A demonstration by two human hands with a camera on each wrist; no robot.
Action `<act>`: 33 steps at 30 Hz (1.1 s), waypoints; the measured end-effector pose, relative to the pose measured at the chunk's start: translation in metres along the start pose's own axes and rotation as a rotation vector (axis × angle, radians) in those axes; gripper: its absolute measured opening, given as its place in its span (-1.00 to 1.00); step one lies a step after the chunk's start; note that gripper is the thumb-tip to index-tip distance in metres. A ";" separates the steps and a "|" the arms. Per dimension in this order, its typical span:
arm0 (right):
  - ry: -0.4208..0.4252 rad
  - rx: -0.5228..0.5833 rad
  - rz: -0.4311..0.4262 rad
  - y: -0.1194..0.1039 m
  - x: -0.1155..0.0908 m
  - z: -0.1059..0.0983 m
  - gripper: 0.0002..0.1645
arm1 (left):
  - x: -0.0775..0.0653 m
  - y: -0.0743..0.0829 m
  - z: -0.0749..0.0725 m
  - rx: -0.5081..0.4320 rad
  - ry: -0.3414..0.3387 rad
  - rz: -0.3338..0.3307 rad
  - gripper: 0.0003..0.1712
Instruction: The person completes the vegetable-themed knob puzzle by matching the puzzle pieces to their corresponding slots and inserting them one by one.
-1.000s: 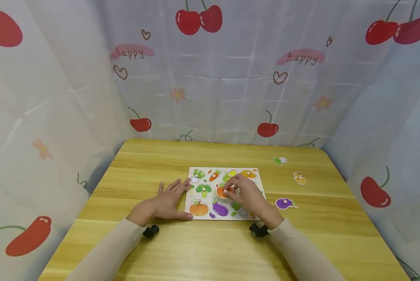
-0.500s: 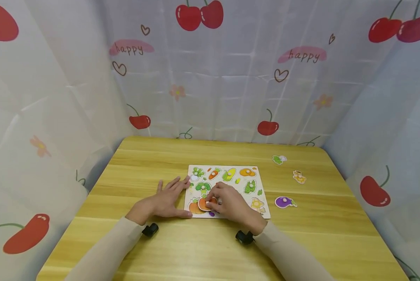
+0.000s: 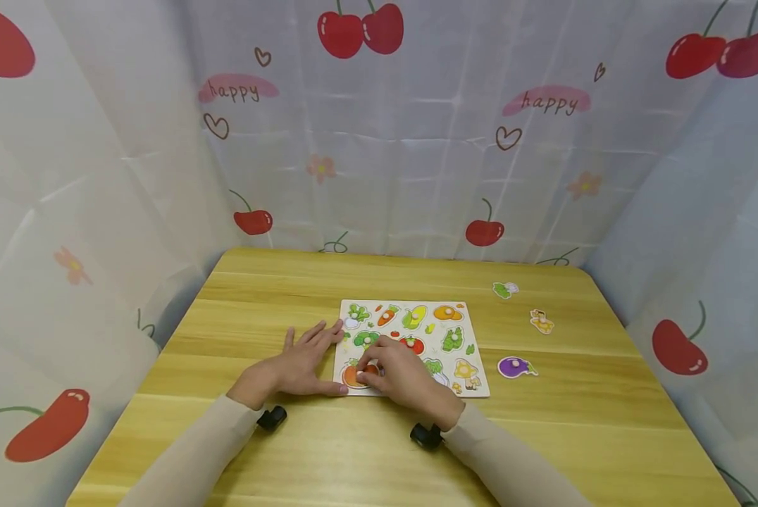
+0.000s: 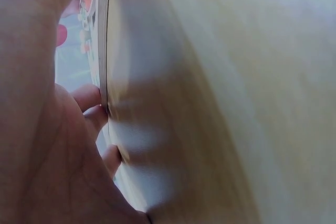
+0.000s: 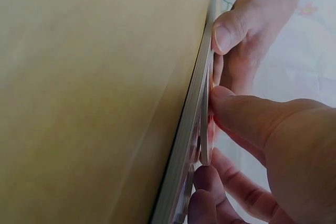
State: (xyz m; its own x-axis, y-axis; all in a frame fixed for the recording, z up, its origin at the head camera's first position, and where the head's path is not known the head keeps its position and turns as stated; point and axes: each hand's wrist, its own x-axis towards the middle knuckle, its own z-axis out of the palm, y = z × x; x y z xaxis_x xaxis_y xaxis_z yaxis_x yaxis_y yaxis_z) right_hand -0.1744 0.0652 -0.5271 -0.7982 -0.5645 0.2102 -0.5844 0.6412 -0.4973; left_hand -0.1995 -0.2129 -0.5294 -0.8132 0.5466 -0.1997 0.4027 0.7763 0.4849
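Note:
A wooden vegetable puzzle board [image 3: 438, 350] lies on the table. My right hand [image 3: 403, 372] pinches the knob of the orange pumpkin piece [image 3: 351, 378], which is over the pumpkin picture at the board's near left corner. In the right wrist view, one edge of the pumpkin piece [image 5: 205, 135] stands a little proud of the board, slightly tilted. My left hand [image 3: 298, 363] lies with fingers spread against the board's left edge, the thumb at its near corner. The tomato piece [image 3: 411, 345] sits on the board. My right hand hides the purple picture beside the pumpkin.
To the board's right lie three loose pieces: an eggplant [image 3: 513, 367], a yellow mushroom [image 3: 541, 322] and a green-and-white vegetable [image 3: 505, 290]. Carrot [image 3: 387, 317], corn [image 3: 415, 317] and other knobbed pieces are on the board. A printed curtain [image 3: 379, 183] surrounds the table [image 3: 353, 451].
My right hand has carried the pumpkin piece left and toward me, from above the tomato spot to the near left corner, and lowered it. My left hand has stayed put.

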 end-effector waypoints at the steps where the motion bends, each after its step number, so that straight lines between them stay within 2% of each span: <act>1: 0.001 0.000 0.000 -0.001 0.001 0.000 -0.93 | 0.000 0.000 0.000 0.003 -0.002 -0.003 0.50; 13: 0.005 -0.001 0.032 -0.003 0.004 0.007 -0.93 | -0.002 0.003 -0.002 0.003 -0.001 -0.001 0.50; 23: -0.013 0.032 0.090 -0.004 0.006 0.008 -0.93 | -0.002 0.004 0.000 0.009 0.009 0.003 0.46; 33: -0.015 0.065 0.104 -0.003 0.007 0.006 -0.94 | -0.001 0.003 0.001 0.014 0.016 0.009 0.44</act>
State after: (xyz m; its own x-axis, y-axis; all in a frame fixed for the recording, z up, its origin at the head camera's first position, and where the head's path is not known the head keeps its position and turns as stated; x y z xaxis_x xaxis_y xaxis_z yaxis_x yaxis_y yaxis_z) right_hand -0.1770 0.0562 -0.5297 -0.8516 -0.5047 0.1417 -0.4872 0.6623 -0.5692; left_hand -0.1971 -0.2105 -0.5287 -0.8158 0.5491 -0.1818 0.4163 0.7756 0.4744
